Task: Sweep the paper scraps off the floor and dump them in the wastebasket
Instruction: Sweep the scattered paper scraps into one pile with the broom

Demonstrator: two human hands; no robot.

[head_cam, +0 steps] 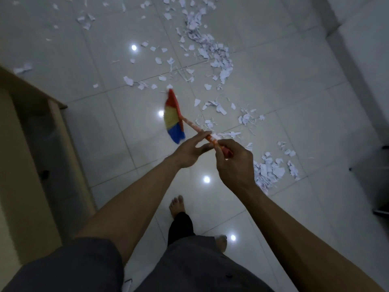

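A small broom with red, yellow and blue bristles and an orange handle points away from me over the glossy white tiles. My right hand grips the near end of the handle. My left hand touches the handle a little further along with its fingers straight. White paper scraps lie scattered across the floor ahead, with a thicker band running from the top down the right side and a heap beside my right wrist. No wastebasket is in view.
A beige cabinet or counter stands along the left. A white wall or step rises at the right, with dark furniture legs near the right edge. My bare feet stand on the tiles below the hands.
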